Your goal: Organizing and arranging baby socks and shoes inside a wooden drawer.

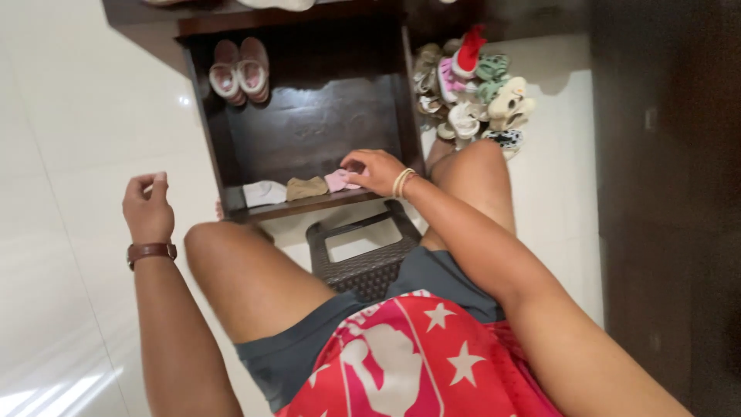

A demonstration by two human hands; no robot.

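My right hand [376,170] rests on the pink cloth [340,180] at the front edge of the dark shelf [309,205], fingers curled down over it but not clearly closed on it, while my left hand [148,208] hangs loosely curled over the white floor [69,154], holding nothing. The pink piece lies just beside the tan cloth [306,188], with the white cloth [263,193] further left. I judge it best to press flat and keep the edges square, without nudging its neighbour.
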